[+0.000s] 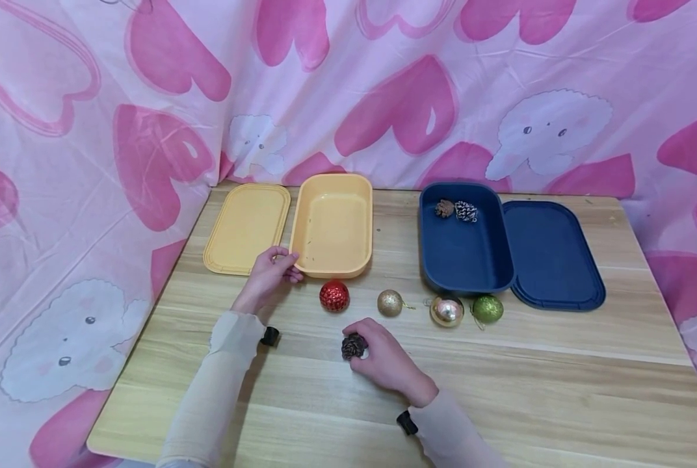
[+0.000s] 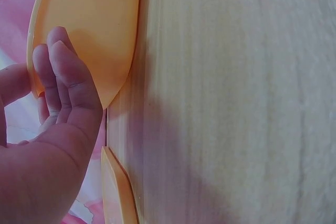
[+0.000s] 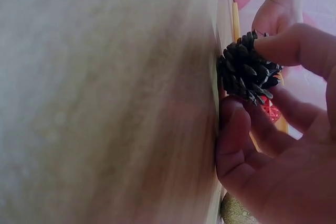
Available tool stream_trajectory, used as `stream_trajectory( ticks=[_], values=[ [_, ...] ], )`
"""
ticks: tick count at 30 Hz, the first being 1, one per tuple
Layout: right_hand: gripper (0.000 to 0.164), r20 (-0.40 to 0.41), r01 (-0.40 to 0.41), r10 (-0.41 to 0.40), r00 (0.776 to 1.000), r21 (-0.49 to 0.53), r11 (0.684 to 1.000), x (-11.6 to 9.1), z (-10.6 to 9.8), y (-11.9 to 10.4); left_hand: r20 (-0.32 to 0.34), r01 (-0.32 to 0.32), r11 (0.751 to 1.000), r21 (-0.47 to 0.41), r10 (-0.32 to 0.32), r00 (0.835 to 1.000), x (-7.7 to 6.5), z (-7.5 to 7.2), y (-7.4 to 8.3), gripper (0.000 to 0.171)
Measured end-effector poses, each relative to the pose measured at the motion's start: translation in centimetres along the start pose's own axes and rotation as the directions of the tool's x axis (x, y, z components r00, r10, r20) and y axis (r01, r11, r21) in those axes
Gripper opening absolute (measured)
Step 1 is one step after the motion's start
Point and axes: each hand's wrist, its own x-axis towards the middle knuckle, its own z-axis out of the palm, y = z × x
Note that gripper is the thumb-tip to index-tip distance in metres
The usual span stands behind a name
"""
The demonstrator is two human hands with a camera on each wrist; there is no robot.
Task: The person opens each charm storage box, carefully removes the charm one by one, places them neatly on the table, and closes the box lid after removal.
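Observation:
My right hand [image 1: 386, 357] pinches a dark brown pine cone [image 1: 353, 346] between thumb and fingers, low over the table's front middle. In the right wrist view the pine cone [image 3: 248, 69] shows its spread scales close to the tabletop. At the near left corner of a yellow box [image 1: 333, 266], my left hand [image 1: 269, 276] holds the rim, thumb at the edge and fingers against the outer wall. The left wrist view shows this grip on the yellow box [image 2: 105, 19]. Inside, the box has only a few tiny dark specks.
A red ball [image 1: 333, 296], a gold glitter ball [image 1: 390, 303], a shiny gold ball [image 1: 447, 311] and a green ball [image 1: 487, 309] lie in a row. The navy box [image 1: 468, 260] contains two pine cones [image 1: 456, 210]. Beside the boxes lie a yellow lid [image 1: 248, 227] and a navy lid [image 1: 556, 253].

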Motion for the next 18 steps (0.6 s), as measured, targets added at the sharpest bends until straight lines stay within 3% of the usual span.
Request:
stream_trajectory(
  ticks=[6,11,18],
  values=[
    [0.032,-0.090,-0.113,0.112,0.990,-0.007,0.994,0.37,-0.08,-0.22,0.002,0.001,1.000,-0.006,-0.001,1.000,0.01,0.05,-0.02,0.016],
    [0.034,-0.144,-0.192,0.187,0.972,-0.026,0.981,0.61,-0.11,-0.23,-0.001,-0.002,1.000,-0.008,0.002,1.000,0.05,0.08,-0.06,0.016],
    [0.037,-0.136,-0.249,0.239,0.962,-0.063,0.967,0.58,-0.12,-0.77,0.009,0.011,1.000,-0.021,-0.010,1.000,-0.01,-0.04,0.04,0.018]
  ],
)
